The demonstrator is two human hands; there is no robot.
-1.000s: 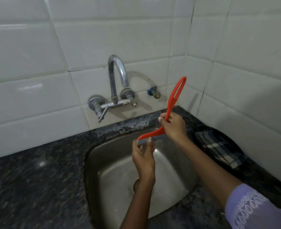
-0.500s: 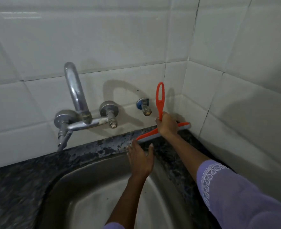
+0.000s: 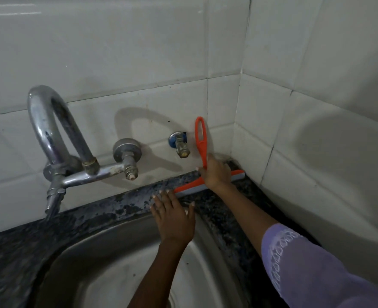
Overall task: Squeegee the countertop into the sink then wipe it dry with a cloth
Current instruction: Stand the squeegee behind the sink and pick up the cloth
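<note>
My right hand (image 3: 215,173) grips the lower handle of an orange squeegee (image 3: 201,138), whose looped handle stands upright against the tiled wall. Its blade (image 3: 189,189) lies on the narrow strip of dark speckled countertop (image 3: 125,202) behind the steel sink (image 3: 108,258), reaching into the back right corner. My left hand (image 3: 172,218) rests flat, fingers straight, on the sink's back rim just in front of the blade's left end. No cloth is in view.
A chrome swan-neck tap (image 3: 56,138) with a valve (image 3: 126,156) juts from the wall at the left, over the sink. A small brass and blue stopcock (image 3: 180,143) sits just left of the squeegee handle. White tiled walls meet at the right corner.
The squeegee went from above the sink to the counter strip at the back corner. My left hand let go of the blade and now lies flat on the rim. The view moved closer.
</note>
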